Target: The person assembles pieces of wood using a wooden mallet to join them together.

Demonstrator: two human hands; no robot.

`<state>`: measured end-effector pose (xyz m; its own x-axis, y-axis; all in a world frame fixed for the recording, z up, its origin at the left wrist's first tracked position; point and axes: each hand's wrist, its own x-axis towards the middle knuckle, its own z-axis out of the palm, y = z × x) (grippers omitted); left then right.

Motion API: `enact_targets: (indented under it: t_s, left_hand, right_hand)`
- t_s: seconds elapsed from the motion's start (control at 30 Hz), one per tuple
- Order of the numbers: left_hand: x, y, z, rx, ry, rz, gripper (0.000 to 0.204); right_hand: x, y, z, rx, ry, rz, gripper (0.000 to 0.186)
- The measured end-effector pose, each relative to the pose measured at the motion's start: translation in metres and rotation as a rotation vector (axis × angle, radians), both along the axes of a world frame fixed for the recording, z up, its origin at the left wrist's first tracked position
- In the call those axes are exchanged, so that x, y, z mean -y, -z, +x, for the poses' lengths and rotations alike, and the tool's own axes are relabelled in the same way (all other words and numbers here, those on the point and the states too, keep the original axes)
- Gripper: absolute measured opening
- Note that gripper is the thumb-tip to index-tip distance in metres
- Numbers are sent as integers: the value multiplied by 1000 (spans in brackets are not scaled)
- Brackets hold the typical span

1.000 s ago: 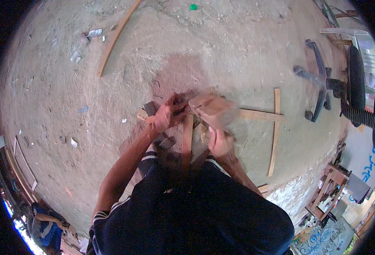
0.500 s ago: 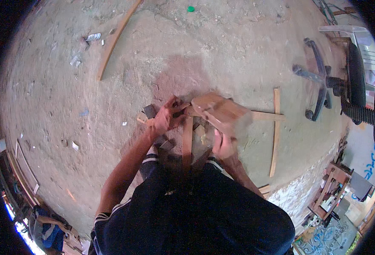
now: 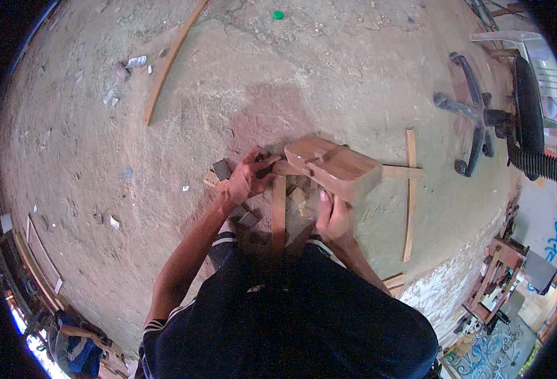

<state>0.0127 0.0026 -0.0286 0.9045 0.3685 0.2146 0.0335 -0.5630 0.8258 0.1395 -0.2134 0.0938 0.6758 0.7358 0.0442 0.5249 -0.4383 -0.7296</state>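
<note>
Two wooden strips (image 3: pixel 409 218) meet at right, but I judge the nearer joint (image 3: pixel 283 168) unfinished, my right hand (image 3: pixel 335 216) gripping a mallet (image 3: pixel 338 165), my left hand (image 3: pixel 249 178) curled there, hold unclear.

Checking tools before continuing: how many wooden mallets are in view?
1: the wooden mallet, held in the right hand, to the right of the left hand. Others may be hidden.
</note>
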Motion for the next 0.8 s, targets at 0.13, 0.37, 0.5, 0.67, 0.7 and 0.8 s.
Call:
enact_targets:
  t_s: [0.13, 0.37, 0.5, 0.67, 0.7, 0.8]
  left_hand:
    - [6, -5, 2, -55, -22, 15, 48]
    - [16, -20, 2, -186, -74, 80, 51]
    - [16, -27, 3, -251, -60, 26, 56]
    - [16, -31, 1, -189, -68, 61, 55]
    - [17, -30, 2, -159, -76, 69, 54]
    - [15, -25, 7, -207, -55, 46, 53]
  right_hand:
    - [3, -7, -2, 59, 71, 83, 27]
    - [27, 0, -17, -125, 169, 0, 31]
    - [34, 5, -19, -162, 224, -78, 36]
    - [32, 16, -13, -62, 181, -38, 36]
    - [33, 18, -12, -25, 167, -29, 35]
    - [34, 22, -11, 19, 161, -40, 34]
